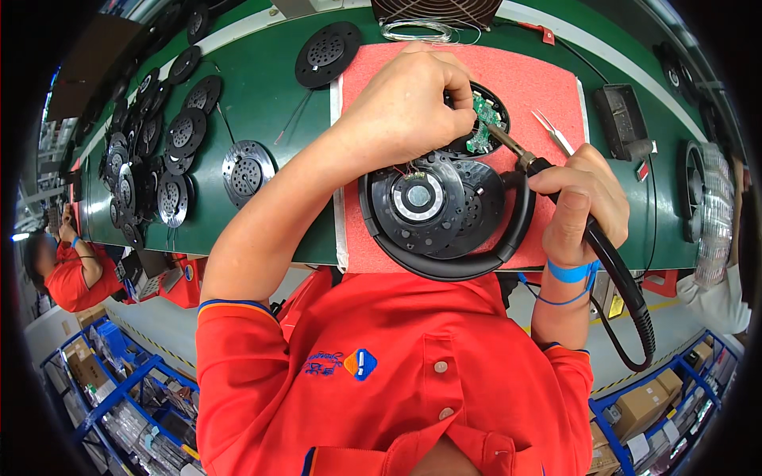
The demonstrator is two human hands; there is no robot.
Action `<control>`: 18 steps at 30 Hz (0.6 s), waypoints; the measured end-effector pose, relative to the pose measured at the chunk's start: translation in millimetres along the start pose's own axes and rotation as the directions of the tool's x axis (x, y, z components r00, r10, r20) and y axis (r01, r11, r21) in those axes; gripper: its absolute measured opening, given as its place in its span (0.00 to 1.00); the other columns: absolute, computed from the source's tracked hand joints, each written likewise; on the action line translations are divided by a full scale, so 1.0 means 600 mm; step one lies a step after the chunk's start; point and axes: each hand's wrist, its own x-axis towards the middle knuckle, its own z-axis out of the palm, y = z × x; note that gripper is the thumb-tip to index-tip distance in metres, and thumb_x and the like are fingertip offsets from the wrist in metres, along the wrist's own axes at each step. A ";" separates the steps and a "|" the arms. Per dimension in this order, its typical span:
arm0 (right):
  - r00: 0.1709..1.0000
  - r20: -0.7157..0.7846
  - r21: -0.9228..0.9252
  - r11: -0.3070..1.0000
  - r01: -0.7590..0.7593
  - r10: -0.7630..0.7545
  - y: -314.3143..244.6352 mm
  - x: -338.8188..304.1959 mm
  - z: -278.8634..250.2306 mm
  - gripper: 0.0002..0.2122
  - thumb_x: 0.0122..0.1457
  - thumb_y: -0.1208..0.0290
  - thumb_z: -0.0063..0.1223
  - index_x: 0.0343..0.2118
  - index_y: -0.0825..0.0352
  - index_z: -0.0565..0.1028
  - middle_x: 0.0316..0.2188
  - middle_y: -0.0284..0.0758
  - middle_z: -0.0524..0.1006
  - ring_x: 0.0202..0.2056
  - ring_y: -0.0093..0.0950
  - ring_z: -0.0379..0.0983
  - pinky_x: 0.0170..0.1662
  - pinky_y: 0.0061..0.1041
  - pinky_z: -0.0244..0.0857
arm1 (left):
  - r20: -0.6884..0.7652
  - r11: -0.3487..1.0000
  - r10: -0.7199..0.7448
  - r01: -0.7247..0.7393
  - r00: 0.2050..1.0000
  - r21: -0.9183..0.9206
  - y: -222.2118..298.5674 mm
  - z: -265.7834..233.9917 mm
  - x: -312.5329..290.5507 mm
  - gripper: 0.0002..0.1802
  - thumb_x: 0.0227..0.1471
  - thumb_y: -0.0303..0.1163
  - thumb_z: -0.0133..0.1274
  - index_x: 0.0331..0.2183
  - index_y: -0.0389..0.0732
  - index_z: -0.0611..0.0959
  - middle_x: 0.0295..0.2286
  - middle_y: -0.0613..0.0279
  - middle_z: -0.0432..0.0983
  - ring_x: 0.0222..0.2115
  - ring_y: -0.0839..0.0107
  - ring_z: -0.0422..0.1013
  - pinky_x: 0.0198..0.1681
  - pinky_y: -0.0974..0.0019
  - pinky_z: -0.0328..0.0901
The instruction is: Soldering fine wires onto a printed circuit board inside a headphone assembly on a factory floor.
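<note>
My right hand grips a soldering iron. Its metal tip reaches the green circuit board inside an open black ear cup. Beside that board, the fingers of my left hand are pinched together; what they hold, if anything, is hidden. The black headband of the headphones curves toward me on a pink foam mat. Within its curve lie a round black speaker plate with a silver ring, short wires at its upper edge, and a second dark disc.
Tweezers lie right of the ear cup, near a dark box-shaped holder. Many round black speaker plates cover the green table's left side. A wire coil sits at the back. The iron's cord loops at right. Another person works far left.
</note>
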 end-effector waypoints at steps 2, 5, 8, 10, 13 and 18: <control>1.000 -0.013 0.012 1.000 0.004 -0.003 0.001 0.000 0.002 0.21 0.61 0.61 0.43 0.16 0.72 0.73 0.13 0.33 0.70 0.15 0.24 0.58 0.20 0.24 0.48 | 0.010 1.000 0.008 -0.008 1.000 -0.005 -0.002 0.001 0.000 0.06 0.32 0.26 0.55 0.17 0.33 0.78 0.23 0.55 0.75 0.32 0.55 0.67 0.41 0.58 0.63; 1.000 -0.009 0.015 1.000 0.004 -0.004 0.001 0.002 0.003 0.21 0.60 0.61 0.43 0.16 0.72 0.73 0.12 0.33 0.70 0.15 0.23 0.57 0.20 0.24 0.47 | -0.046 0.998 0.059 -0.057 0.997 0.031 -0.005 0.003 -0.002 0.06 0.32 0.26 0.55 0.16 0.33 0.77 0.22 0.54 0.75 0.31 0.55 0.67 0.40 0.58 0.63; 1.000 -0.018 0.010 1.000 0.011 -0.011 0.001 0.002 0.004 0.21 0.60 0.62 0.43 0.16 0.72 0.73 0.12 0.33 0.70 0.15 0.23 0.57 0.20 0.24 0.47 | -0.007 0.999 0.042 -0.042 0.999 0.030 -0.004 0.002 -0.001 0.06 0.32 0.26 0.55 0.16 0.33 0.77 0.21 0.54 0.75 0.30 0.55 0.68 0.40 0.59 0.63; 0.999 0.008 0.014 0.999 0.051 -0.051 0.009 0.005 -0.003 0.15 0.58 0.67 0.47 0.18 0.69 0.74 0.13 0.32 0.70 0.14 0.24 0.59 0.19 0.23 0.50 | -0.045 0.998 0.063 -0.061 0.997 0.034 -0.005 0.004 -0.001 0.06 0.32 0.26 0.55 0.16 0.33 0.77 0.22 0.54 0.75 0.30 0.55 0.68 0.40 0.59 0.63; 0.998 0.015 0.012 0.998 0.057 -0.057 0.003 0.004 0.000 0.15 0.58 0.67 0.47 0.18 0.69 0.73 0.12 0.32 0.70 0.14 0.24 0.58 0.19 0.23 0.50 | -0.014 0.999 0.049 -0.049 0.999 0.020 -0.003 0.002 0.000 0.06 0.32 0.26 0.55 0.16 0.34 0.77 0.22 0.54 0.75 0.32 0.55 0.68 0.40 0.59 0.63; 1.000 0.000 -0.002 1.000 0.016 -0.016 -0.002 0.003 0.004 0.21 0.61 0.61 0.42 0.16 0.72 0.72 0.11 0.32 0.67 0.15 0.23 0.56 0.20 0.24 0.46 | -0.045 0.998 0.047 -0.045 0.998 0.037 -0.003 0.004 -0.001 0.05 0.32 0.26 0.55 0.16 0.34 0.78 0.22 0.54 0.74 0.31 0.55 0.68 0.40 0.59 0.63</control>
